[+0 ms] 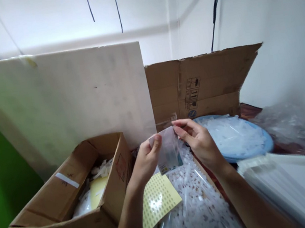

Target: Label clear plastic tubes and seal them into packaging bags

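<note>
A small clear plastic bag [168,152] with a pale card and a small printed label inside hangs between my two hands. My left hand [147,157] is closed on its left edge, thumb on the front. At the bag's top right corner, my right hand [196,138] pinches the clear plastic between thumb and fingers. Below the bag lies a yellow sheet [159,201] covered with rows of small stickers. It rests on a large clear plastic bag [199,207] full of small pale pieces.
An open cardboard box [112,209] with bags inside stands left. At right are a round blue tray [267,142] heaped with translucent pieces, a stack of white packets [304,178] and crumpled plastic [296,126]. A white board [61,105] and cardboard flap [213,77] stand behind.
</note>
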